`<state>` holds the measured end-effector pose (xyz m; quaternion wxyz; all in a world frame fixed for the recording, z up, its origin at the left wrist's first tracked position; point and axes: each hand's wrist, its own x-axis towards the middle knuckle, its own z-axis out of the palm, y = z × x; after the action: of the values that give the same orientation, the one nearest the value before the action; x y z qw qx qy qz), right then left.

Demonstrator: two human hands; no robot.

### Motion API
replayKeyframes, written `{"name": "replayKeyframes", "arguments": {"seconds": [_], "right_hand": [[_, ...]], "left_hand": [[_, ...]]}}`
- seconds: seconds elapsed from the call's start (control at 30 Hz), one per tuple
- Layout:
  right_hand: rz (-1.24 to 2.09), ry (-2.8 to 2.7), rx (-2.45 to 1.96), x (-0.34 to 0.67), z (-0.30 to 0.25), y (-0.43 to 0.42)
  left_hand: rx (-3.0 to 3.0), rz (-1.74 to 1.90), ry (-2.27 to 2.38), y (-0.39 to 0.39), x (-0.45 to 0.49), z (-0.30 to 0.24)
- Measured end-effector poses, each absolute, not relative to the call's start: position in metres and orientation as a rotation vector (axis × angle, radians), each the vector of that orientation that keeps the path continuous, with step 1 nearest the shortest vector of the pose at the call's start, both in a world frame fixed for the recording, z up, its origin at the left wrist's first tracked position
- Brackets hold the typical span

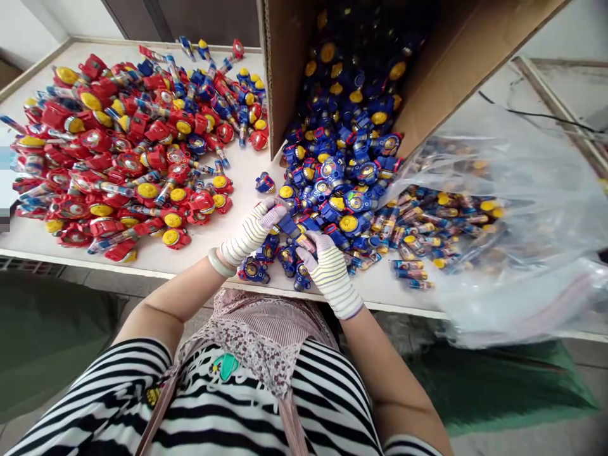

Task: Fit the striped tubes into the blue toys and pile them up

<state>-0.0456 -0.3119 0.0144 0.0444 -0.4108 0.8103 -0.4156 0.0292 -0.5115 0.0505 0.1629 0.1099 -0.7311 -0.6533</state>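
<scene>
Both my hands wear striped white gloves and meet over the near edge of a heap of blue toys. My left hand [251, 231] is closed around a blue plastic toy [287, 225]. Between the fingers of my right hand [329, 269] is a small printed tube [304, 242], its end at or against the blue toy; whether it sits inside cannot be made out. Several blue toys with yellow caps [287, 258] lie just below my hands. The blue heap [331, 170] spreads out from an open cardboard box [446, 69] tipped on its side.
Left on the white table [247, 171] lies a large pile of red toys [128, 161] with tubes attached. At right, loose printed tubes [411, 228] spill from a see-through plastic bag [527, 209]. Green sacks [498, 386] stand below the table edge. A black cable [536, 114] runs behind.
</scene>
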Motion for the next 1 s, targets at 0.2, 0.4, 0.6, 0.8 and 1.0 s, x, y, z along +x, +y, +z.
{"name": "replayKeyframes", "arguments": {"seconds": [0.2, 0.4, 0.6, 0.8, 1.0], "right_hand": [[-1.186, 2.43, -1.164, -0.044, 0.025, -0.315], [-1.417, 1.607, -0.612, -0.043, 0.038, -0.319], [-1.469, 1.925, -0.606, -0.04, 0.036, -0.316], [-1.415, 1.401, -0.541, -0.025, 0.025, -0.317], [-1.648, 2.007, -0.682, -0.079, 0.018, -0.265]], "left_hand": [[0.307, -1.932, -2.022, -0.495, 0.032, 0.065], [0.087, -1.902, -2.006, -0.5, 0.029, 0.064], [0.302, -1.876, -2.029, -0.497, 0.033, 0.064], [0.012, -1.963, -2.116, -0.511, 0.027, 0.055], [0.441, -1.208, -1.796, -0.663, 0.0, 0.091]]}}
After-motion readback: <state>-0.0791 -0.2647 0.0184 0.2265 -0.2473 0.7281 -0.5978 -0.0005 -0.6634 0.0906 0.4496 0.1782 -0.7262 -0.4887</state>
